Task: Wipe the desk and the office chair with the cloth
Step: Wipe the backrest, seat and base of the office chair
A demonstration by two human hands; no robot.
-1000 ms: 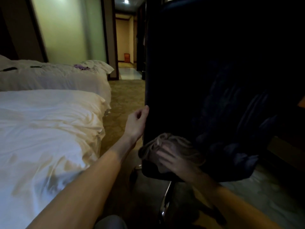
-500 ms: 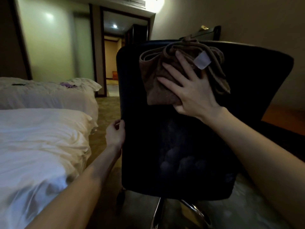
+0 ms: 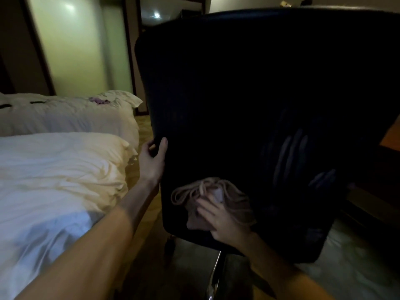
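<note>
Pressure matters now: the right hand [image 3: 223, 221] lies flat on the crumpled beige cloth [image 3: 236, 202], low on the back of the black padded office chair [image 3: 238, 94] (near its bottom edge); the left hand [image 3: 152, 161] grips the side edge, well placed to stop swivelling.

A dim bedroom, hotel-like: a near bed [image 3: 54, 180] and a far bed [image 3: 65, 120], both in rumpled white bedding, stand on patterned carpet [image 3: 143, 132] beside a black office chair [image 3: 238, 94], with a doorway [image 3: 161, 20] behind.
</note>
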